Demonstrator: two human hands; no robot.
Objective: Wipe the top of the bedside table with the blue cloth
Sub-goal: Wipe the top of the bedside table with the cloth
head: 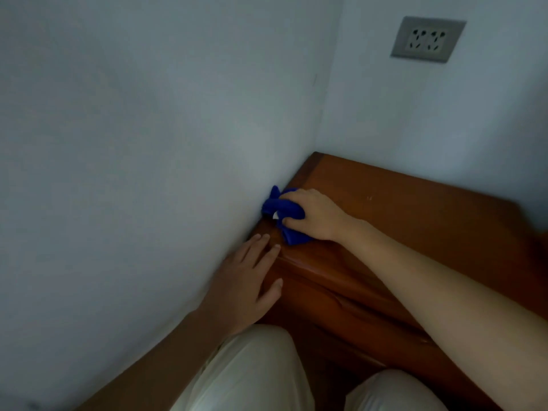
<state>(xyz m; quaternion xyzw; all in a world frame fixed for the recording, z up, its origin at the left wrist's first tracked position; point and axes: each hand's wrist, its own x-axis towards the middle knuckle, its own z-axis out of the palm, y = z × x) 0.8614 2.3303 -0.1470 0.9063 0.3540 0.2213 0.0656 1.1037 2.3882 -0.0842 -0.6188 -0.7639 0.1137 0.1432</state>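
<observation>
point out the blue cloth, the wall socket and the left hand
blue cloth [284,209]: head view, bunched fold between fingers and thumb
wall socket [427,39]: head view, middle of the grey faceplate
left hand [246,280]: head view, back of the hand

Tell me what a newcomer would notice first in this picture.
The blue cloth stands out most, bunched in the right hand at the left edge of the table top, against the wall. The left hand rests open on the table's front corner. A grey socket sits high at the upper right.
</observation>
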